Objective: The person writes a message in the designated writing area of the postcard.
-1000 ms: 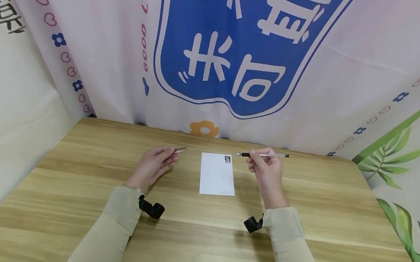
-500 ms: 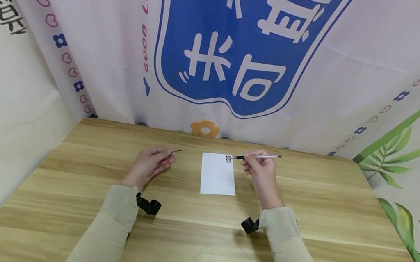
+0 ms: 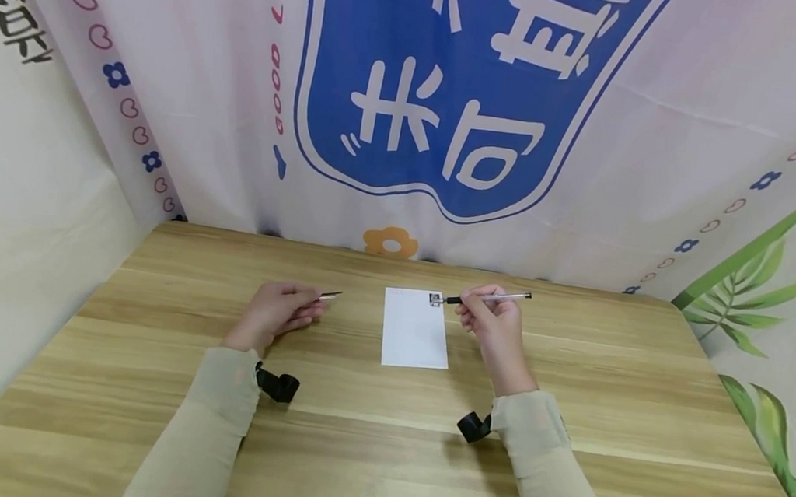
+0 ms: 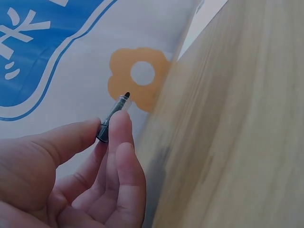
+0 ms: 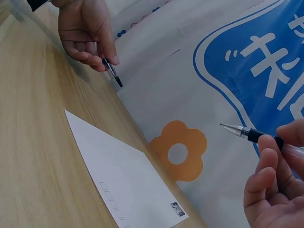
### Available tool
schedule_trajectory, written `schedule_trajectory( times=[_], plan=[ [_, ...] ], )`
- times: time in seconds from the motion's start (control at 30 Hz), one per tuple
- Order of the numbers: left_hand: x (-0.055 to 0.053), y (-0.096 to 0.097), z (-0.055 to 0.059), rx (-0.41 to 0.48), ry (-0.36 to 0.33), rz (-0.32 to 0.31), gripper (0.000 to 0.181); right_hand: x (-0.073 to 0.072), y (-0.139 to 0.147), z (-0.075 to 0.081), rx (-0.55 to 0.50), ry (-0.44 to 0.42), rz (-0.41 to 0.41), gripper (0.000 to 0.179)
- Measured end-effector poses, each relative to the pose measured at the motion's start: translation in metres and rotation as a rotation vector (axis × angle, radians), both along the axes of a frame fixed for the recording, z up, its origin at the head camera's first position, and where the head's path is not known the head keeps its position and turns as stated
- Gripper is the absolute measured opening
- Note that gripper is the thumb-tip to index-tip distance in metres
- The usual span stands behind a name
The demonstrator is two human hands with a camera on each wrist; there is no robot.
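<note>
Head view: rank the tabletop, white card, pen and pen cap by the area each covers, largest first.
1. Tabletop
2. White card
3. Pen
4. Pen cap, partly hidden by the left hand

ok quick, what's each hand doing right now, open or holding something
Left hand: closed, pinching the cap.
Right hand: closed, holding the pen.

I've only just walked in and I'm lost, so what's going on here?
A person's right grip holds a pen, its bare point clear of the white card. The left grip pinches what looks like the pen's cap. The card lies on the wooden table between the two, a small dark picture printed in one corner.
</note>
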State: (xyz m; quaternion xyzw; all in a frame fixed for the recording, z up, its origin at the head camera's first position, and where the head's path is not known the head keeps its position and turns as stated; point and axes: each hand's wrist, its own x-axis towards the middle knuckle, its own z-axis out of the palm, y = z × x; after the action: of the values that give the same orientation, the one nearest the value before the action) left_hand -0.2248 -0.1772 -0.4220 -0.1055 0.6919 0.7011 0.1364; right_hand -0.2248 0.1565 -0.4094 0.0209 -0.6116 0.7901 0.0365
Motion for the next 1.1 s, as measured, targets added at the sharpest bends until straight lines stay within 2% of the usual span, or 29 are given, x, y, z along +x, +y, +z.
schedule_trajectory(
  times=[0.43,0.77,1.1],
  plan=[
    [-0.003,-0.003,-0.002,-0.152,0.064,0.017,0.040,-0.003,-0.001,-0.007,0.057,-0.036,0.010,0.010],
    [0.002,-0.004,-0.005,-0.269,0.093,0.039,0.034,-0.004,-0.002,-0.014,0.066,-0.053,0.027,0.008],
    [-0.001,-0.003,-0.006,-0.362,0.124,0.036,0.031,-0.004,-0.001,-0.012,0.084,-0.067,0.004,0.008]
  ],
)
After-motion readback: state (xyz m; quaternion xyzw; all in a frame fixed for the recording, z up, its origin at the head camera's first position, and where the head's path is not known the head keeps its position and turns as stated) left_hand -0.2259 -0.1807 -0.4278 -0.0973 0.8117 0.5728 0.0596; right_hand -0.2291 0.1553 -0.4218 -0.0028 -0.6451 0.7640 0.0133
